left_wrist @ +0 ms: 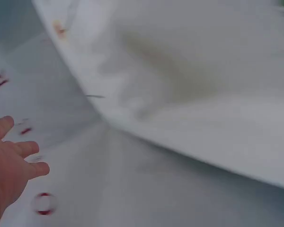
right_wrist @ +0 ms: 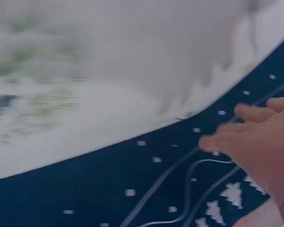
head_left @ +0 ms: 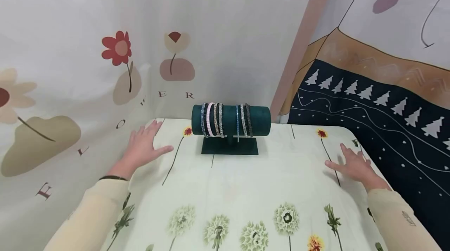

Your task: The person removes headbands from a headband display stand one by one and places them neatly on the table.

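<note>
In the head view, a dark green stand (head_left: 229,121) is standing upright at the back of the white table (head_left: 270,176), near the middle. Bracelets (head_left: 209,120) are circling its fat roll in two bunches. The bunch on the left is showing blue, pink, gold and silver bands, and the bunch on the right is showing blue, silver and dark ones. The left hand (head_left: 142,149) is reaching out over the table's left side, well apart from the stand. Its fingers are stretching out straight, its thumb is pointing toward the stand, and it is holding nothing. A dark band (head_left: 114,178) is going round that wrist. The right hand (head_left: 355,165) is reaching over the table's right side, farther from the stand. Its fingers are spreading loosely and it is holding nothing too. Cream sleeves (head_left: 95,204) are covering both arms. In the left wrist view, the left hand is showing at the left edge, with its fingers spreading apart and gripping nothing. The white table is looking blurry there. In the right wrist view, the right hand is showing wide apart fingers and no thing in them. Dark blue cloth (right_wrist: 99,184) with white trees is showing behind it.
</note>
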